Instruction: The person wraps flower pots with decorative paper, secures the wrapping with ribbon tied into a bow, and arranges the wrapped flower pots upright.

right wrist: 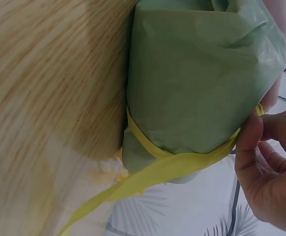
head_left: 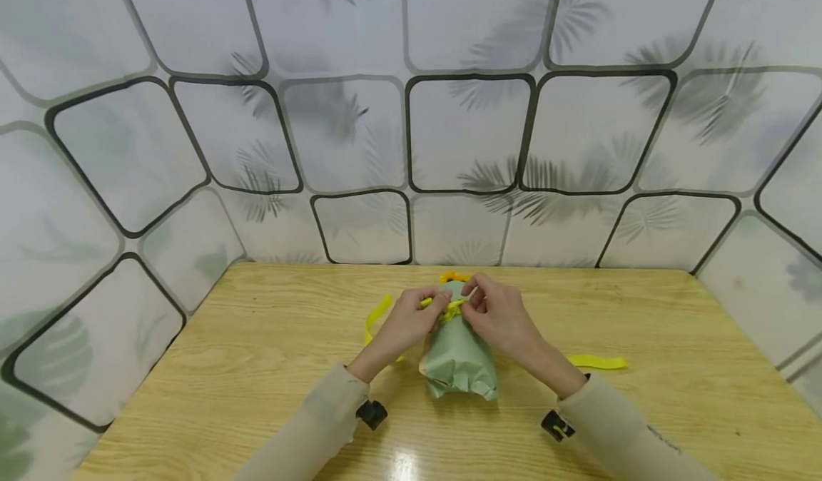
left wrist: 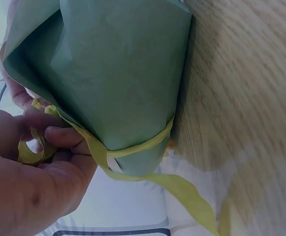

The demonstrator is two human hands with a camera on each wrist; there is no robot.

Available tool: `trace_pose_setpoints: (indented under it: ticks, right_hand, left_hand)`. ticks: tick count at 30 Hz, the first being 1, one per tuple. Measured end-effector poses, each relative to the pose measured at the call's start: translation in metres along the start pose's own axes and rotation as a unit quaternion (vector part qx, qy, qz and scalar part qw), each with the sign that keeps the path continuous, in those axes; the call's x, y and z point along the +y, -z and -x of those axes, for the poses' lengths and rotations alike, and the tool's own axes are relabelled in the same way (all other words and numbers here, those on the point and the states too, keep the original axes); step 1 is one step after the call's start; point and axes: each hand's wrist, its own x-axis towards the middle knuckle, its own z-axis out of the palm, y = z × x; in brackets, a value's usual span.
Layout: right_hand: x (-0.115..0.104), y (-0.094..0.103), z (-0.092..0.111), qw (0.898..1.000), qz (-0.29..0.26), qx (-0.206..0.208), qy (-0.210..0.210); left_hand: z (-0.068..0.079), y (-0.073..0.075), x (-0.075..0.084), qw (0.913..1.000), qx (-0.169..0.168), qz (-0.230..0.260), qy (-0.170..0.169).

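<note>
A bundle wrapped in green paper (head_left: 459,356) lies on the table, its crumpled wide end toward me. Yellow ribbon (head_left: 452,311) goes around its narrower far part and gathers in loops on top. My left hand (head_left: 407,318) pinches a loop of the ribbon from the left side. From the right, my right hand (head_left: 503,317) pinches another piece of it between thumb and finger. The right wrist view shows the ribbon (right wrist: 153,172) wrapped about the paper (right wrist: 192,83). Something orange (head_left: 453,276) peeks out at the far end; its kind is unclear.
One loose ribbon tail (head_left: 374,320) curls on the left, and another tail (head_left: 597,362) lies flat beyond my right forearm. The wooden table (head_left: 257,367) meets a patterned curtain-like wall (head_left: 359,138) at the back and sides.
</note>
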Motion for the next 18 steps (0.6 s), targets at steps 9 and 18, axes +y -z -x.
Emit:
trace_pose_setpoints:
  ticks: [9,18]
  right_hand:
    - [-0.006,0.004,0.006,1.0,-0.011,-0.009,-0.019]
    - [-0.013,0.011,0.018,0.999,-0.002,-0.043,0.023]
  left_hand:
    - [0.004,0.007,-0.001,0.9993,-0.024,-0.028,-0.002]
    - [0.008,0.005,-0.003,0.9998,-0.013,0.012,0.006]
